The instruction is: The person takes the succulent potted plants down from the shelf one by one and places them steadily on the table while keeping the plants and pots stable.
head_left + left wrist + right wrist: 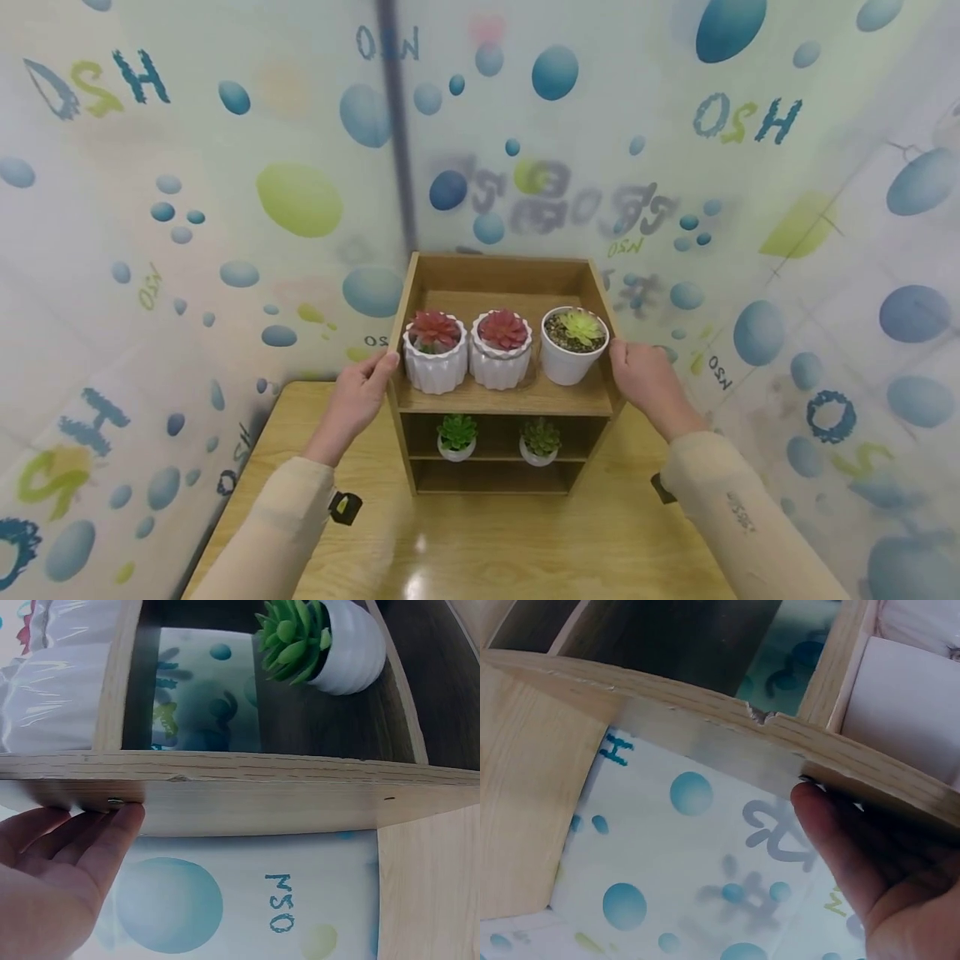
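A small wooden shelf [510, 403] stands on the table, gripped at its two sides. My left hand [358, 402] holds the left side panel near the top; in the left wrist view its fingers [105, 844] press on the panel's outer face. The right hand [651, 385] grips the opposite panel, one finger [829, 832] against its outer face and the others in shadow. On the top board stand two fluted white pots with red succulents [436, 354] [501, 352] and a smooth white pot with a yellow-green succulent [573, 346]. Below sit two small potted succulents [457, 437] [540, 442].
The light wooden table [480, 546] extends in front of the shelf and to both sides. Close behind rises a white curtain [300, 275] printed with blue and green dots and lettering, and it also closes in the left and right sides.
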`<control>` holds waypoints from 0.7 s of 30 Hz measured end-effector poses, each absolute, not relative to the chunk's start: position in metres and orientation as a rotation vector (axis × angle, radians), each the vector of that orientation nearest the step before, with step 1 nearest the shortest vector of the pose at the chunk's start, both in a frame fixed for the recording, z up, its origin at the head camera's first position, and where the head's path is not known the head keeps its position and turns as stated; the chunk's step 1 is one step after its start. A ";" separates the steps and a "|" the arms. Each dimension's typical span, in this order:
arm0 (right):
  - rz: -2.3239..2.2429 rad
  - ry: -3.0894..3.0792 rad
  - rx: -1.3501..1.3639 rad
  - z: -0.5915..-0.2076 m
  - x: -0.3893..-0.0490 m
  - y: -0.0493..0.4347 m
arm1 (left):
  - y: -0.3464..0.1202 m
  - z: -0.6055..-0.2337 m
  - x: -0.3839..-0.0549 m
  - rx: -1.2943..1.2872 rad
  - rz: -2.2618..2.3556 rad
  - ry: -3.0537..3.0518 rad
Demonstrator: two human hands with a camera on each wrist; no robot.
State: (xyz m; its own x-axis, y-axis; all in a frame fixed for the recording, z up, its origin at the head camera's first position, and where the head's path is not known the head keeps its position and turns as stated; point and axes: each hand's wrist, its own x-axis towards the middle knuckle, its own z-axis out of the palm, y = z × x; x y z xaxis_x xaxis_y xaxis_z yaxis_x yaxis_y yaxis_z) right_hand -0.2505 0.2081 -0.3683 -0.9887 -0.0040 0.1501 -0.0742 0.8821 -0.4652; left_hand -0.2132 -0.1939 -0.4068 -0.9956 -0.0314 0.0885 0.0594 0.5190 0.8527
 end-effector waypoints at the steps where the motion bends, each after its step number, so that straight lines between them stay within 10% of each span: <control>1: 0.722 -2.902 0.066 -0.369 -0.250 0.208 | -0.194 -0.406 -0.214 -0.034 -1.493 -2.665; 21: 0.722 -2.899 0.098 -0.371 -0.253 0.211 | -0.188 -0.368 -0.225 -0.215 -1.434 -2.596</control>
State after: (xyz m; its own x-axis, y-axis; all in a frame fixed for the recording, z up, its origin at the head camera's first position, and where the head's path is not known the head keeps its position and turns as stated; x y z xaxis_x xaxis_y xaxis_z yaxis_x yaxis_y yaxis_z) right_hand -0.2530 0.2106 -0.3710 -0.9863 -0.0266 0.1628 -0.0999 0.8817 -0.4611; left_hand -0.2254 -0.1877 -0.3684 -0.9755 0.0447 0.2153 0.2060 0.5276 0.8242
